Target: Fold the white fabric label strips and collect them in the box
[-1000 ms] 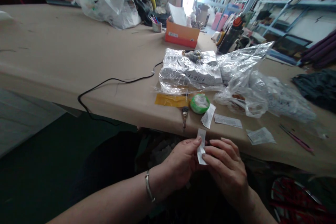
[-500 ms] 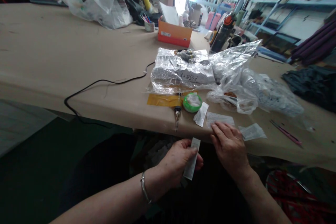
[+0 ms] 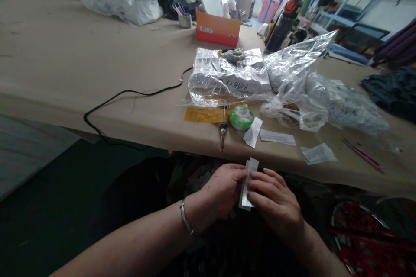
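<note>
Just in front of the table edge, my left hand (image 3: 224,188) pinches a narrow, pale strip (image 3: 246,194), with a thin bracelet at the wrist. Against it lies a second pale strip (image 3: 254,165), its ends slightly offset from the first. My right hand (image 3: 277,199) presses its fingertips onto this second strip from the right. The thumbs are mostly hidden. On the table near my hands are a folded white strip (image 3: 253,132), a strip with rows of small print (image 3: 277,137) and a wider pale piece (image 3: 319,154).
A soldering-iron-like tool (image 3: 222,132) points its metal tip at the table edge, beside a green round tub (image 3: 241,117) holding white fluff. Pink tweezers (image 3: 364,156) lie right. Behind are plastic-wrapped blocks (image 3: 230,78), an orange box (image 3: 217,29) and a black cord (image 3: 130,92).
My right hand has left the table and come down-left to my left hand. A second strip now lies against the held one. The printed strip on the table is uncovered.
</note>
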A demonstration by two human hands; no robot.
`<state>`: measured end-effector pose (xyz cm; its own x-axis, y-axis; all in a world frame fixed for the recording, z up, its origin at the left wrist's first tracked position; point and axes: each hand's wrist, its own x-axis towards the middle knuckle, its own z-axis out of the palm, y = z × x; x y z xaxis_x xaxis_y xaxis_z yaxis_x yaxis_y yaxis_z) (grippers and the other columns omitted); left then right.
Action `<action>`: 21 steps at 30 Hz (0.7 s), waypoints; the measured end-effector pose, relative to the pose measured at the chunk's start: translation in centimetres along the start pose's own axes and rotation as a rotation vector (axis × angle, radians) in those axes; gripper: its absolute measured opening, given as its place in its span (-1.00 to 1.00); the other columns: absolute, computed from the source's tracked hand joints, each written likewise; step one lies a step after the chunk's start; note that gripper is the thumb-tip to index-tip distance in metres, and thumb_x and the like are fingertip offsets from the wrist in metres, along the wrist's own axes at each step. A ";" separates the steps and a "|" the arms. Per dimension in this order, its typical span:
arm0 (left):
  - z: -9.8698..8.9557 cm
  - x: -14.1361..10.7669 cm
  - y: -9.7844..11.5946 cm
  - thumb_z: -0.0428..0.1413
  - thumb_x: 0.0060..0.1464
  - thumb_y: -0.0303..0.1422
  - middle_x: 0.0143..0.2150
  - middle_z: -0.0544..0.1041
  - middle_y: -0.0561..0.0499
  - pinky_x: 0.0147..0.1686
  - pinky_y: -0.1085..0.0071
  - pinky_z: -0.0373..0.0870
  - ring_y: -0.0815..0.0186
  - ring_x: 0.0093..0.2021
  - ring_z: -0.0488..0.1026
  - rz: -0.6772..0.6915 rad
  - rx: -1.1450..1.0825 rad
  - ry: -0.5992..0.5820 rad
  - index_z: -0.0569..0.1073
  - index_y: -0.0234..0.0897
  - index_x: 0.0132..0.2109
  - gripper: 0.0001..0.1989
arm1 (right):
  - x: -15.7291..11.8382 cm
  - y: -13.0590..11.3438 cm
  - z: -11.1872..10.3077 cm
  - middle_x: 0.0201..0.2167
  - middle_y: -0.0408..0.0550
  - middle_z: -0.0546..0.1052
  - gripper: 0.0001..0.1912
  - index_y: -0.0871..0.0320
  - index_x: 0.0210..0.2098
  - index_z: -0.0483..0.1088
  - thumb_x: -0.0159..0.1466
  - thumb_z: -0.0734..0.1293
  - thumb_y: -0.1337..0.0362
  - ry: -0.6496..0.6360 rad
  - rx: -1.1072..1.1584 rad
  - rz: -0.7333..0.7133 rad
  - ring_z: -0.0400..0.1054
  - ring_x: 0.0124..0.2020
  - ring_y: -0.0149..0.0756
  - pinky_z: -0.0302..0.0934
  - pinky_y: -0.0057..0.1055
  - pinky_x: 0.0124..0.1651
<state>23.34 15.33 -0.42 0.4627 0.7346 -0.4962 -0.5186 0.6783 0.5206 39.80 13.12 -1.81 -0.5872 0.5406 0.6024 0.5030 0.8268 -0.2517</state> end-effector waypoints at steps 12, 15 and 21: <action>0.1 -0.6 -0.5 0.19 -0.01 -0.42 -0.46 0.51 -0.08 -0.50 0.50 0.36 0.40 -0.54 0.42 -0.028 0.055 0.077 0.47 -0.47 -0.32 -0.86 | -1.3 0.1 -1.3 -0.08 0.05 0.52 -0.63 0.16 0.07 0.30 0.26 0.28 0.39 0.005 -0.105 0.108 0.29 0.11 -0.14 0.23 -0.07 0.13; 0.0 -0.5 -0.5 0.10 0.10 -0.43 -0.40 0.55 -0.15 -0.41 0.41 0.45 0.35 -0.49 0.48 -0.070 0.157 0.168 0.45 -0.45 -0.29 -0.88 | -3.2 3.2 -3.4 0.03 0.19 0.43 -0.49 0.21 0.20 0.17 0.28 0.26 0.26 0.132 -0.464 0.378 0.20 0.17 0.00 0.19 0.04 0.12; -0.2 -0.6 -0.9 0.09 0.12 -0.41 -0.40 0.56 -0.16 -0.43 0.44 0.45 0.36 -0.50 0.49 -0.118 0.217 0.188 0.43 -0.44 -0.28 -0.87 | -6.7 8.4 -5.7 0.03 0.18 0.45 -0.62 0.24 0.10 0.30 0.31 0.20 0.32 0.026 -0.739 0.442 0.29 0.10 -0.02 0.16 0.04 0.14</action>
<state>23.41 14.23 -0.70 0.3588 0.6481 -0.6717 -0.2942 0.7615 0.5776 51.55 15.55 -3.63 -0.2298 0.7779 0.5848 0.9711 0.2229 0.0850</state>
